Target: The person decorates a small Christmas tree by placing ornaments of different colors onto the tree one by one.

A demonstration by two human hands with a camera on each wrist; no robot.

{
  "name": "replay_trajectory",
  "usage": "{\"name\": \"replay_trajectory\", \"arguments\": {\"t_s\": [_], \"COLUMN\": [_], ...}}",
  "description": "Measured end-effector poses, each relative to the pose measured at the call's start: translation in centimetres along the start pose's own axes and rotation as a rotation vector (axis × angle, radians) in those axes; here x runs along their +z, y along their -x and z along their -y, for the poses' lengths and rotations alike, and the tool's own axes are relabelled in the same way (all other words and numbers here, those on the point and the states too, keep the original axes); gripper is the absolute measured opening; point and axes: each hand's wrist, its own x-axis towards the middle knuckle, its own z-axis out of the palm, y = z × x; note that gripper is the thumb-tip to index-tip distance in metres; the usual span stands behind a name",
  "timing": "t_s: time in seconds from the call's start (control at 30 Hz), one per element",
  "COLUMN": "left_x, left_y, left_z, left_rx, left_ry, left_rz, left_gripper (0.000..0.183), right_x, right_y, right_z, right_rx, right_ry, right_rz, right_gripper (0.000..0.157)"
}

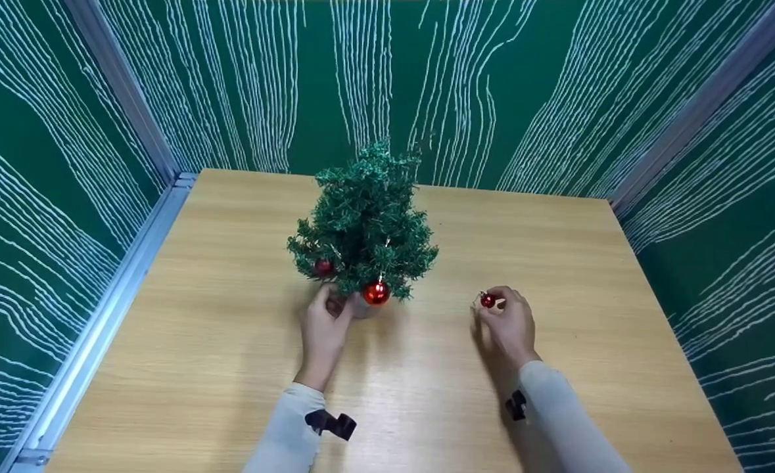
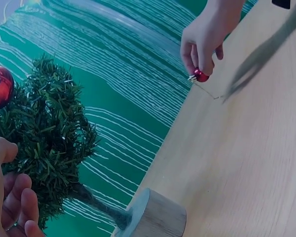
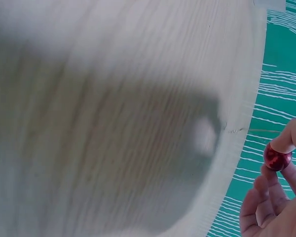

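Observation:
A small artificial Christmas tree (image 1: 367, 223) stands upright on a round wooden base (image 2: 163, 217). On its front lower branches hang a shiny red bauble (image 1: 376, 292) and, to the left, a darker red bauble (image 1: 323, 267). My left hand (image 1: 327, 322) is at the tree's lower front, thumb and fingers apart beside the branches; the left wrist view shows its fingers (image 2: 22, 197) loosely bent with nothing between them. Off to the right of the tree, my right hand (image 1: 511, 323) pinches a small red bauble (image 3: 277, 157) between thumb and fingers. A thin string (image 2: 206, 91) trails from this bauble.
The tree is near the middle of a light wooden table (image 1: 229, 236). Green walls (image 1: 315, 85) with white wavy lines enclose its back and sides. A metal rail (image 1: 124, 282) runs along the left edge. Dark straps (image 1: 331, 422) sit on both wrists.

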Motion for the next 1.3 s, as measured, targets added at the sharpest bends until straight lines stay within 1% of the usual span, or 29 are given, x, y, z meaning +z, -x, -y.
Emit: {"name": "replay_trajectory", "arguments": {"t_s": [0.2,0.27,0.4,0.53,0.63,0.8,0.9,1.1,1.3], "left_x": [0.0,0.1,0.4,0.4,0.4,0.1,0.1,-0.1,-0.2], "left_y": [0.0,-0.1,-0.4,-0.5,-0.4,-0.2,-0.1,0.0,0.1], "left_z": [-0.9,-1.1,-1.2,-1.1,-0.9,-0.7,-0.8,-0.9,-1.0], "left_rx": [-0.089,-0.104,-0.088,-0.075,-0.058,-0.022,-0.007,0.004,-0.015], "left_ry": [0.032,0.039,0.026,0.019,-0.002,-0.043,-0.047,-0.059,-0.046], "left_rz": [0.03,0.039,0.034,0.024,0.01,-0.02,-0.02,-0.027,-0.02], "left_gripper": [0.021,0.023,0.024,0.02,0.017,0.015,0.014,0.016,0.019], "right_x": [-0.2,-0.3,-0.5,-0.6,-0.5,-0.3,-0.4,-0.5,-0.6], "right_y": [0.5,0.6,1.1,1.4,1.7,2.0,2.2,2.4,2.5], "right_z": [0.4,0.4,0.6,0.8,1.0,1.3,1.5,2.0,2.1], "right_rx": [0.004,0.002,-0.003,-0.015,-0.022,-0.029,-0.034,-0.055,-0.057], "right_ry": [-0.003,-0.001,-0.003,-0.017,-0.024,-0.029,-0.045,-0.057,-0.066], "right_rz": [0.004,-0.008,-0.028,-0.034,-0.04,-0.035,-0.037,-0.046,-0.041], "right_gripper": [0.033,0.034,0.035,0.035,0.034,0.036,0.036,0.034,0.035]}}
